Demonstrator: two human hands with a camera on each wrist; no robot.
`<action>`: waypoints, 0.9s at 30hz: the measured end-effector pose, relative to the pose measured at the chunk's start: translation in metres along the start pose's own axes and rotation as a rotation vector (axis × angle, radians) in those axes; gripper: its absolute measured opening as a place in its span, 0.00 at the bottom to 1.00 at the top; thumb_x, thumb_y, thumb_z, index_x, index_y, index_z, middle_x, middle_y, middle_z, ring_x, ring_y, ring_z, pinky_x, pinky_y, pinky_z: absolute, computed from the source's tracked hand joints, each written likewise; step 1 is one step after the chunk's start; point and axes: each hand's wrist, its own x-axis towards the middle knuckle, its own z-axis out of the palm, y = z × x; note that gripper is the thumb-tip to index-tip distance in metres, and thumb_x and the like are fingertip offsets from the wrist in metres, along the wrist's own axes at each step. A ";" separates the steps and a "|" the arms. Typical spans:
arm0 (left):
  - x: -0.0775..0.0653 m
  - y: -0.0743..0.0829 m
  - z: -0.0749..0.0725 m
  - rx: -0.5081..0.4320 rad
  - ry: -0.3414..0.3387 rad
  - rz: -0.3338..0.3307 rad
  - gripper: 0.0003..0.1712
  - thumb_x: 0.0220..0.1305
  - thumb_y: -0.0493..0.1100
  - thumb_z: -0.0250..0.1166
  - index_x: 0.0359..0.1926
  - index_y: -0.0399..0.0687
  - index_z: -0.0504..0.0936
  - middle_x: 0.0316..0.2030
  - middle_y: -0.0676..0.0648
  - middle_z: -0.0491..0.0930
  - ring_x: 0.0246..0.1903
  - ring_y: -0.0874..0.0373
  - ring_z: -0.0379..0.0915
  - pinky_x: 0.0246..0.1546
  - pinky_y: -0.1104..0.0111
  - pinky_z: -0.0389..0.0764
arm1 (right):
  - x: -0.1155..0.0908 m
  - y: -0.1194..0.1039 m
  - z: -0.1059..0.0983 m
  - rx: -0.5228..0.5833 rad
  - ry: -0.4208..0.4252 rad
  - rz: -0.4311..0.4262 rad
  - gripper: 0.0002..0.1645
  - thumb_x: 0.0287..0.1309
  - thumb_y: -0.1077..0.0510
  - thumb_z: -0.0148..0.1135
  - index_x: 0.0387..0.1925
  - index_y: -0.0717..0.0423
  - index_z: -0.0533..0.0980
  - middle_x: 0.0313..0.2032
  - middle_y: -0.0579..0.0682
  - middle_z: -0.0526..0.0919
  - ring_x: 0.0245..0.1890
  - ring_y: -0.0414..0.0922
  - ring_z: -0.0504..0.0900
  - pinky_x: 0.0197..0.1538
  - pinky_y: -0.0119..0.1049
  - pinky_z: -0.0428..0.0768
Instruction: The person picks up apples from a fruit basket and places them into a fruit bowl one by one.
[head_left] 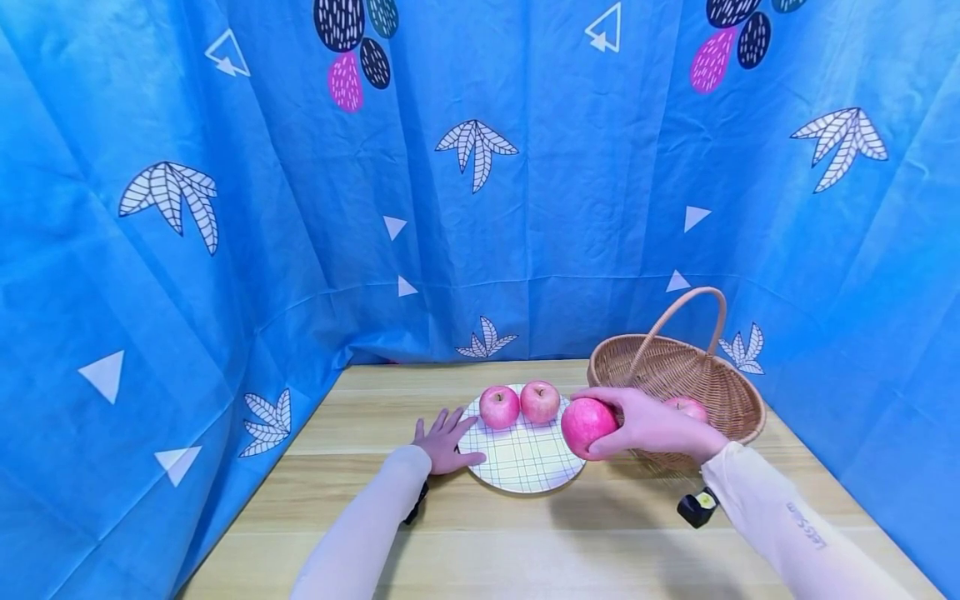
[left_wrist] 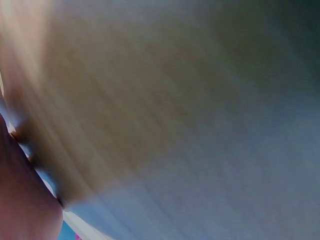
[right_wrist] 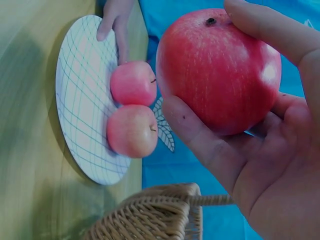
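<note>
My right hand [head_left: 651, 423] grips a red apple [head_left: 588, 427] above the right edge of a white checked plate [head_left: 525, 467]. In the right wrist view, thumb and fingers curl round that apple [right_wrist: 220, 75]. Two more apples sit side by side toward the back of the plate, a left apple [head_left: 499, 407] and a right apple [head_left: 540, 402]. My left hand [head_left: 444, 446] lies at the plate's left rim with its fingers spread and straight, holding nothing. The left wrist view is blurred and shows mostly tabletop and part of the hand.
A wicker basket [head_left: 622, 357] with a tall handle stands at the back right of the wooden table [head_left: 480, 550]. Another apple [head_left: 687, 407] lies inside it, partly hidden by my right arm. Blue patterned curtain [head_left: 577, 208] encloses the back and sides.
</note>
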 end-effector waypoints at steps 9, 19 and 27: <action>0.007 -0.005 0.007 0.011 0.017 0.016 0.60 0.48 0.92 0.41 0.79 0.76 0.47 0.82 0.53 0.39 0.80 0.43 0.30 0.71 0.31 0.30 | 0.012 0.005 0.014 0.047 0.036 0.021 0.47 0.46 0.47 0.80 0.69 0.37 0.69 0.54 0.49 0.80 0.51 0.48 0.80 0.48 0.40 0.84; 0.001 -0.001 0.000 0.002 0.006 0.012 0.59 0.49 0.91 0.44 0.79 0.77 0.47 0.82 0.54 0.38 0.80 0.44 0.29 0.72 0.32 0.30 | 0.028 0.018 0.027 0.015 0.056 0.015 0.48 0.45 0.46 0.81 0.68 0.42 0.70 0.53 0.50 0.81 0.49 0.47 0.81 0.50 0.41 0.83; -0.006 0.004 -0.007 0.003 -0.011 0.008 0.56 0.54 0.88 0.45 0.80 0.74 0.48 0.82 0.53 0.38 0.80 0.44 0.30 0.72 0.33 0.32 | 0.040 0.019 0.042 0.009 0.046 0.014 0.50 0.45 0.48 0.81 0.70 0.49 0.69 0.52 0.50 0.82 0.49 0.45 0.81 0.51 0.40 0.83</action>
